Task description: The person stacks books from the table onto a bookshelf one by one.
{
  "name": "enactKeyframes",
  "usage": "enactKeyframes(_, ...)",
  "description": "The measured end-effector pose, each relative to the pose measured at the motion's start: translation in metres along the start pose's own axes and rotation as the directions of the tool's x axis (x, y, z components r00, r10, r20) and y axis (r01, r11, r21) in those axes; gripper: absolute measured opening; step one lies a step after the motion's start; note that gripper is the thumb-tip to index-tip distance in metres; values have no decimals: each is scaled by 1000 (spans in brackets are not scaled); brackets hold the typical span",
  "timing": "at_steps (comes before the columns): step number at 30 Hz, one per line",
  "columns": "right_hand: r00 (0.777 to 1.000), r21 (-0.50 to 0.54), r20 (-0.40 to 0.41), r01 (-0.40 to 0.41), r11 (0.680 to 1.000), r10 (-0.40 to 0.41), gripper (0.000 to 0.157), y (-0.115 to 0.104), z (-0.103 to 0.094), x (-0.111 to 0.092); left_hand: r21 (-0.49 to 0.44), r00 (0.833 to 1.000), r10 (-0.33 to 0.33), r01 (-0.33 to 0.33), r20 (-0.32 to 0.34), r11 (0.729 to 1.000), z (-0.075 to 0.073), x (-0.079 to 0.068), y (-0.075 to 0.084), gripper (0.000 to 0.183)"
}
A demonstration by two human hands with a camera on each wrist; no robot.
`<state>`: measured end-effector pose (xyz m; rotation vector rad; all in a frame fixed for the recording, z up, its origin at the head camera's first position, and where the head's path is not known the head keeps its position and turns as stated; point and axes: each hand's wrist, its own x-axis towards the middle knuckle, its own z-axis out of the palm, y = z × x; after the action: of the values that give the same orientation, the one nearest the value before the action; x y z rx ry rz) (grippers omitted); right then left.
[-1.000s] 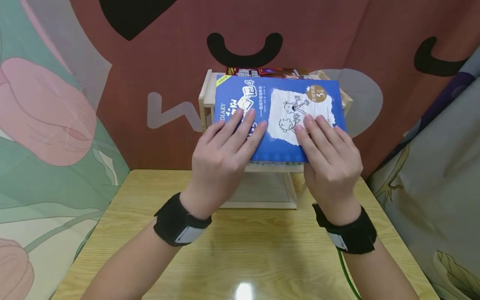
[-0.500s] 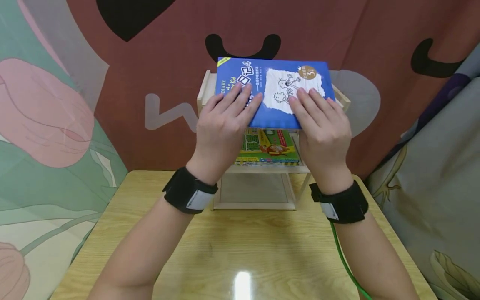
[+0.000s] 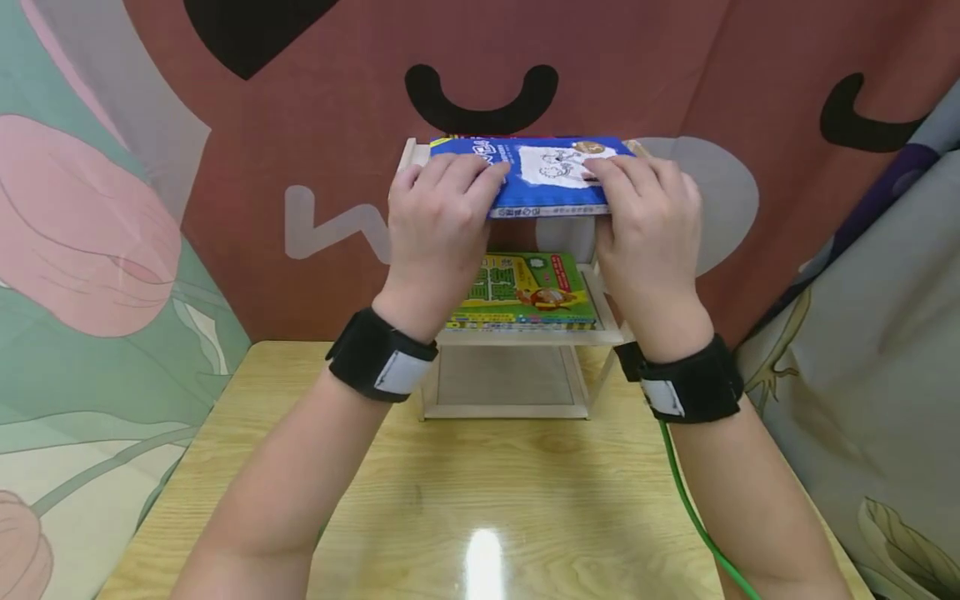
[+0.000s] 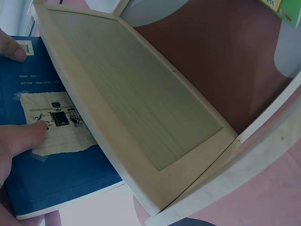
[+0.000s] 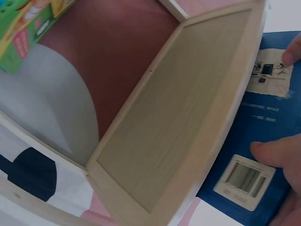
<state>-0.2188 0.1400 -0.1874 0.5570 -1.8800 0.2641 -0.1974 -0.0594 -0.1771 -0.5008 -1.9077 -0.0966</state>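
Note:
A blue paperback book (image 3: 555,196) with a white cartoon panel lies almost flat at the top shelf of a small wooden rack (image 3: 525,337). My left hand (image 3: 442,221) grips its near left part, fingers on the cover. At the near right, my right hand (image 3: 648,221) grips it the same way. From below, in the left wrist view, the left thumb (image 4: 28,134) presses the back cover (image 4: 47,183). The right thumb (image 5: 270,150) presses beside the barcode in the right wrist view. The book's far part lies over the top shelf panel (image 5: 178,108), seen from underneath.
Green and yellow books (image 3: 536,296) lie stacked on the middle shelf. Red covers show behind the blue book. The rack stands on a wooden table (image 3: 480,483) before a printed curtain (image 3: 315,125). A green cable (image 3: 690,508) runs from the right wristband.
The blue book first rose and went away from me, then came down onto the top shelf, turning flatter. Both hands moved with it, and the green books below came into view.

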Motion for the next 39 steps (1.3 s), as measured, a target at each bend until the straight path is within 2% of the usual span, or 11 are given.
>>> enactKeyframes(3,997,24,52,-62,998,61,21,-1,2,5,-17,1000,-12,12,-6,1000,0,0,-3,24)
enactKeyframes(7,990,49,120,-86,995,79,19,2,2,7,-51,998,6,-3,55,999,-2,-6,-8,25)
enactKeyframes(12,974,147,218,-97,984,63,33,9,-7,3,-94,993,42,-31,115,995,-1,-13,-14,35)
enactKeyframes(15,975,217,222,-69,974,19,41,13,-8,-3,-128,995,36,-25,90,992,0,-17,-14,34)
enactKeyframes(18,987,280,158,-9,960,-36,38,16,-6,-5,-163,999,40,-36,19,986,2,-18,-14,30)
enactKeyframes(21,991,305,127,10,952,-51,33,19,-3,-4,-180,997,64,-73,-52,981,5,-18,-14,26)
enactKeyframes(24,989,296,141,3,955,-47,32,21,1,-2,-163,994,89,-98,-62,982,8,-18,-16,28)
enactKeyframes(28,983,247,185,-31,969,-16,34,23,6,0,-101,994,109,-108,6,989,14,-18,-18,32)
enactKeyframes(32,977,185,211,-65,981,25,35,24,11,1,-41,986,101,-96,133,995,19,-20,-16,42)
enactKeyframes(35,971,133,229,-101,986,69,37,24,14,3,-13,968,79,-78,239,997,22,-21,-14,53)
enactKeyframes(39,963,92,242,-146,985,120,38,23,18,5,38,941,49,-65,334,997,26,-23,-10,64)
